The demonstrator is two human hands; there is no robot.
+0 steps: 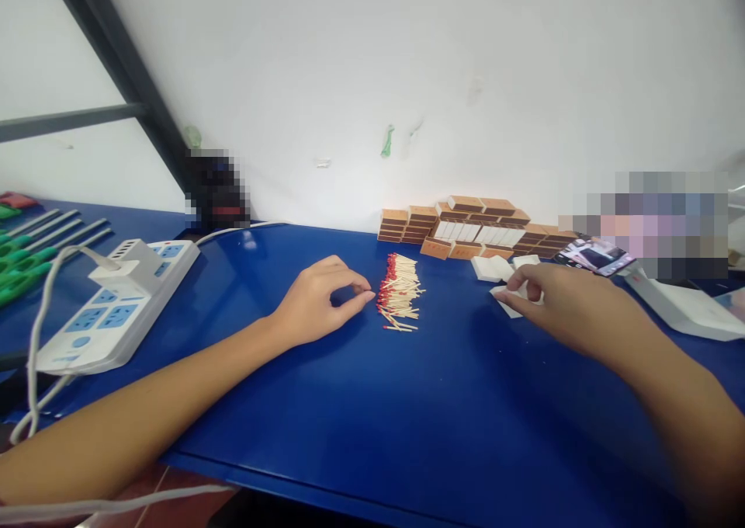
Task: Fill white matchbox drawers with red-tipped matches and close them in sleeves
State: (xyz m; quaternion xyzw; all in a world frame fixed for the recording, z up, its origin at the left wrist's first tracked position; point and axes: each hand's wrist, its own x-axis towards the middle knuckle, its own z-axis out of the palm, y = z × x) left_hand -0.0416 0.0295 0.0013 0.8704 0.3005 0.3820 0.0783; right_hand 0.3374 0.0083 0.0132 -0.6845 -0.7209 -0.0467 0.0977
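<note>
You are facing a table [361,404], where the matches [399,287] are lying right of your left hand [317,304] and the matchboxes [466,250] are standing behind them, stretching rightward along the wall [326,85]. The trays [490,269] are lying before the matchboxes, at your right hand [562,303]; the power strip [126,303] is sitting far left.

My left forearm [174,392] runs off the left edge and my right forearm [669,373] gets chopped on the right. My right fingers [518,303], pinched on a white piece [513,312], cover a chunk of it. Honestly can't tell if my left fingers [356,304] have anything between them. The matches [401,287] overlap way too much to count, and the print on the matchboxes [419,225] is too tiny to read. Green-handled tools [26,268] get cropped at left, and two pixelated patches [669,225] hide whatever's back there.
</note>
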